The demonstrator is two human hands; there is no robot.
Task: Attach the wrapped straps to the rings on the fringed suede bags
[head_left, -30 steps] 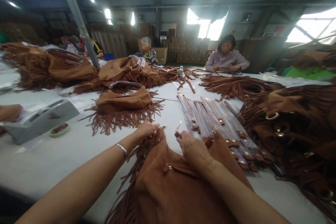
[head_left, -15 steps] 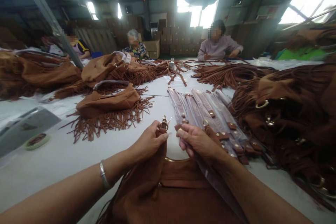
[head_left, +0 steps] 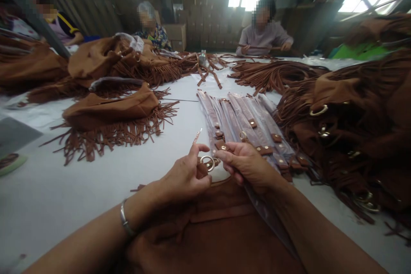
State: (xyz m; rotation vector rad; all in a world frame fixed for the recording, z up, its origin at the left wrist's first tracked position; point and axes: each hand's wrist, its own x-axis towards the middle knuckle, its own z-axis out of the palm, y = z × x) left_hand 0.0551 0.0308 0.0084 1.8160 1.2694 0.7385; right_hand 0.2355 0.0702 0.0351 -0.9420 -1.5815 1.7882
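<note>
A brown suede bag point(head_left: 221, 239) lies in front of me, its lower part out of view. My left hand point(head_left: 188, 173) is closed on the bag's end tab by a gold ring point(head_left: 207, 163), with a clasp beside it. A thin, pale, pointed thing point(head_left: 197, 136) sticks up at the left index finger; its kind is unclear. My right hand point(head_left: 248, 165) pinches a brown strap end point(head_left: 222, 146) with a metal stud, close to the ring but apart from it. The plastic-wrapped strap point(head_left: 268, 216) hangs down below that hand.
Several plastic-wrapped straps point(head_left: 239, 115) lie just beyond my hands. A fringed bag point(head_left: 112, 109) rests at left, with more bags point(head_left: 96, 58) behind. Brown bags with gold hardware point(head_left: 340, 137) pile up at right. Several people sit across the white table point(head_left: 105, 188).
My left hand has turned and its index finger has lifted, bringing the ring nearer to the strap end. The view has tilted down and shifted. One person across now holds a strap stretched out.
</note>
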